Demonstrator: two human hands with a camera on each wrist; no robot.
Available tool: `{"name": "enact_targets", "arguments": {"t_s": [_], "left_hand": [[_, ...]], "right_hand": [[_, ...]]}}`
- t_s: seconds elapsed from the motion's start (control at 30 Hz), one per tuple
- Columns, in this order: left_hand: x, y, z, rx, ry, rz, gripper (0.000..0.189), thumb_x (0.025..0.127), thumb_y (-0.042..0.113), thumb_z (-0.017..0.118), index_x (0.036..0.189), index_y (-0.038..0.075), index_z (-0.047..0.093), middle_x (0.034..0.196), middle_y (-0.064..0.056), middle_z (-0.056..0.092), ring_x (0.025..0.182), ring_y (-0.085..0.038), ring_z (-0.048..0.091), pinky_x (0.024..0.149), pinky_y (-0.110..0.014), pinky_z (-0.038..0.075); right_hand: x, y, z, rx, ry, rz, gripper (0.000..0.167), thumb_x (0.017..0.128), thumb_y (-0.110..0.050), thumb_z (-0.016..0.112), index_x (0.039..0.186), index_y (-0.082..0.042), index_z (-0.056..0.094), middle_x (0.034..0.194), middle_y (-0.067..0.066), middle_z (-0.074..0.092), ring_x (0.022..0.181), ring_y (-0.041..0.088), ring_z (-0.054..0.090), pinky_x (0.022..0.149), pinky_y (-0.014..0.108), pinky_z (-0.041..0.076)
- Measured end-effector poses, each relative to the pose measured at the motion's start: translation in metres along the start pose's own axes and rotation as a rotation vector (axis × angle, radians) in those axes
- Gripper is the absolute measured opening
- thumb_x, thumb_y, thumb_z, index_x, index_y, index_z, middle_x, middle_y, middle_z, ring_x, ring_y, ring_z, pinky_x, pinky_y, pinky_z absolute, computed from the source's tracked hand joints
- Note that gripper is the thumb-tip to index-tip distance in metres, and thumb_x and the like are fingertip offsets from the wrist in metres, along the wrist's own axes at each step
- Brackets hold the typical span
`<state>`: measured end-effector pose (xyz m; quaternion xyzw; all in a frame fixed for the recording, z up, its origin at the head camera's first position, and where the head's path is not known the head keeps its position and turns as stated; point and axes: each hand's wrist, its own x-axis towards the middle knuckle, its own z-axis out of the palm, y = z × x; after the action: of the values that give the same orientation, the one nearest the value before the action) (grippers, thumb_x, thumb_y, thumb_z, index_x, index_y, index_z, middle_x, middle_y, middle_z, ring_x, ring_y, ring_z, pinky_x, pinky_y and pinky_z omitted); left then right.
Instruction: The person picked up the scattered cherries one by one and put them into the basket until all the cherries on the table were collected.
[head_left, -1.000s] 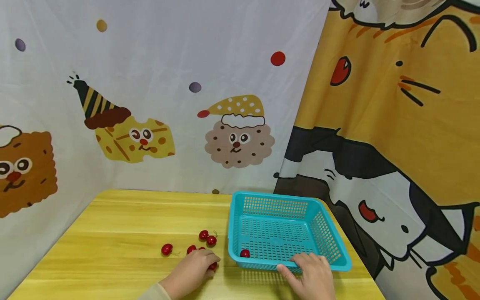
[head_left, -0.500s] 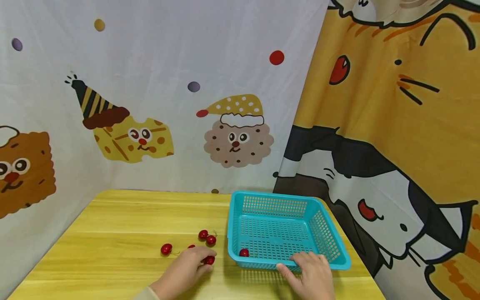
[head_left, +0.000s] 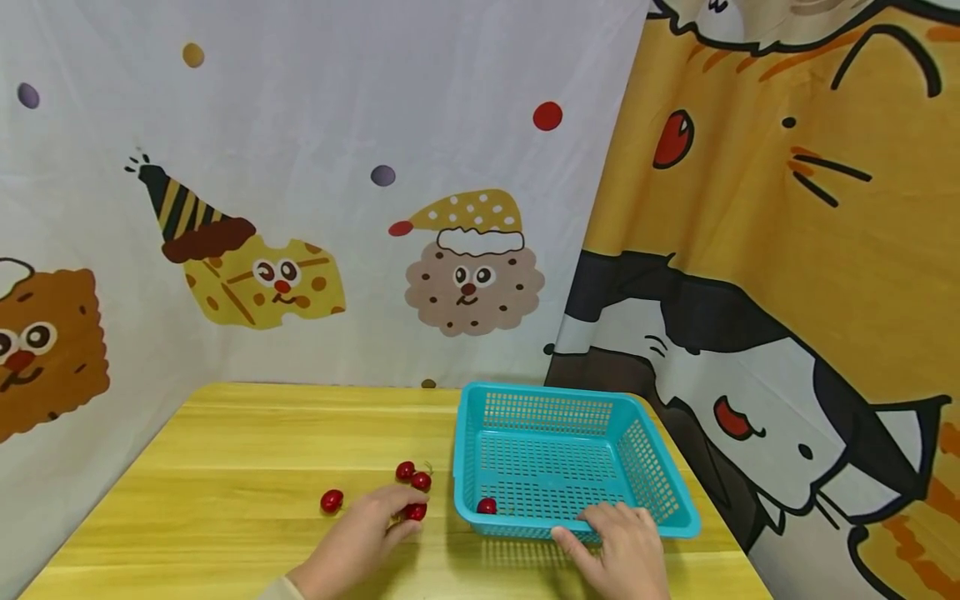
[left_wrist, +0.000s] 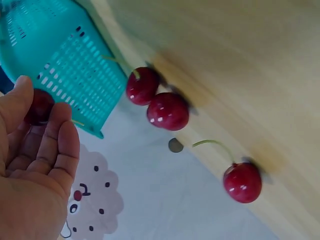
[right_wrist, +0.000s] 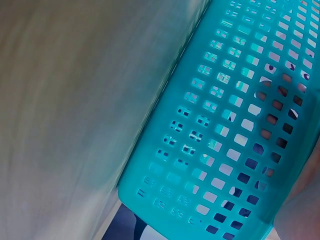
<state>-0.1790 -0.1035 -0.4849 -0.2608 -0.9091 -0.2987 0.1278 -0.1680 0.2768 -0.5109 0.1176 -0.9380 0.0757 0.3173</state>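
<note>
My left hand (head_left: pixel 365 527) pinches a dark red cherry (head_left: pixel 415 512) between thumb and fingers, to the left of the blue plastic basket (head_left: pixel 577 533). The left wrist view shows this held cherry (left_wrist: pixel 40 106) partly covered by the fingertips, a bit of stem sticking out. Just beyond the hand lies a touching pair of cherries (head_left: pixel 421 481); a single cherry (head_left: pixel 332 501) rests farther left. One more cherry (head_left: pixel 487 506) sits inside the basket at its near left corner. My right hand (head_left: pixel 622 550) grips the basket's near rim, fingers over the inside and thumb outside.
The basket stands on the right part of the yellow wooden table (head_left: pixel 247 450), its perforated wall (right_wrist: pixel 220 125) filling much of the right wrist view. A white cartoon-printed cloth (head_left: pixel 300 125) hangs behind, with an orange printed curtain (head_left: pixel 750 208) at the right.
My left hand has shifted slightly left and away from me with the held cherry. Loose cherries seen by its fingers earlier no longer show separately. The right hand stays on the basket rim.
</note>
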Motion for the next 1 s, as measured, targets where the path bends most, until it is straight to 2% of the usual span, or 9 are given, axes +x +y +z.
{"name": "enact_targets", "arguments": {"t_s": [0.13,0.3,0.43,0.6,0.77,1.0], "left_hand": [[0.004,0.005,-0.004,-0.016,0.062,0.054,0.029,0.094,0.018,0.081,0.123,0.015,0.077,0.120,0.002,0.078,0.110,-0.020,0.076,0.089,-0.034,0.066],[0.010,0.012,-0.005,-0.023,0.178,0.176,0.034,0.089,0.014,0.086,0.121,0.015,0.077,0.115,0.004,0.079,0.101,-0.015,0.077,0.084,-0.026,0.065],[0.019,0.019,-0.008,-0.007,0.251,0.252,0.038,0.084,0.010,0.089,0.120,0.015,0.078,0.114,0.004,0.080,0.100,-0.015,0.076,0.082,-0.022,0.064],[0.033,0.028,-0.007,0.004,0.311,0.331,0.041,0.082,0.009,0.091,0.121,0.013,0.078,0.117,0.001,0.080,0.101,-0.016,0.076,0.083,-0.021,0.063],[0.049,0.035,-0.002,0.037,0.319,0.396,0.042,0.083,0.012,0.091,0.123,0.013,0.078,0.121,0.000,0.080,0.107,-0.017,0.077,0.090,-0.026,0.064],[0.070,0.046,0.005,0.011,0.263,0.405,0.040,0.085,0.010,0.091,0.122,0.012,0.078,0.121,-0.001,0.080,0.111,-0.018,0.077,0.094,-0.032,0.064]], "right_hand": [[0.000,0.000,0.000,0.000,-0.001,-0.003,0.033,0.084,-0.063,0.082,0.087,-0.031,0.077,0.083,-0.013,0.071,0.075,0.009,0.061,0.074,0.035,0.044],[0.000,-0.001,-0.001,0.004,0.002,-0.004,0.033,0.084,-0.063,0.082,0.087,-0.031,0.077,0.082,-0.014,0.070,0.075,0.008,0.059,0.074,0.036,0.044],[0.000,-0.001,-0.001,0.007,0.009,-0.005,0.032,0.084,-0.063,0.082,0.087,-0.032,0.076,0.082,-0.014,0.069,0.074,0.007,0.059,0.073,0.036,0.045],[0.001,-0.001,-0.002,0.005,0.018,-0.010,0.033,0.083,-0.063,0.083,0.087,-0.031,0.077,0.082,-0.014,0.070,0.074,0.008,0.060,0.072,0.036,0.045],[0.001,-0.001,-0.002,0.001,0.025,-0.019,0.032,0.083,-0.063,0.083,0.087,-0.032,0.077,0.082,-0.014,0.070,0.074,0.008,0.060,0.072,0.035,0.044],[0.001,-0.002,-0.003,0.000,0.016,-0.012,0.032,0.083,-0.064,0.082,0.086,-0.033,0.076,0.081,-0.014,0.069,0.073,0.007,0.059,0.072,0.035,0.045]]}}
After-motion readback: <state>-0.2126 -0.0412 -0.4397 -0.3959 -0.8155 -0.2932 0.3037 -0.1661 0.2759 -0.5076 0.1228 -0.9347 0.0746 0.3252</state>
